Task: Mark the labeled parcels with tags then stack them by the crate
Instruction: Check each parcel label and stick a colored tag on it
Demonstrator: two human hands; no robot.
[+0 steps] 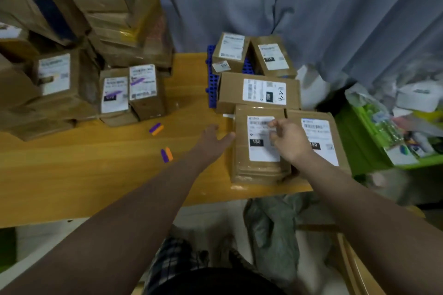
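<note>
A brown parcel (259, 170) with a white label lies at the table's near right edge. My left hand (213, 137) is open, its fingertips against the parcel's left side. My right hand (288, 137) hovers over the label with fingers apart and holds nothing I can see. A second labeled parcel (321, 141) lies to its right, and a wide one (259, 92) sits behind. Two more parcels (231, 51) rest on a blue crate (213, 90). Two purple-and-orange tags (156, 129) (166, 154) lie on the table. Two parcels (115, 94) at left bear purple marks.
A tall pile of cardboard boxes (100, 7) fills the back left. The wooden table (96, 175) stretches across the view. A green bin (374, 141) of mixed items stands at right. A grey curtain (311, 7) hangs behind.
</note>
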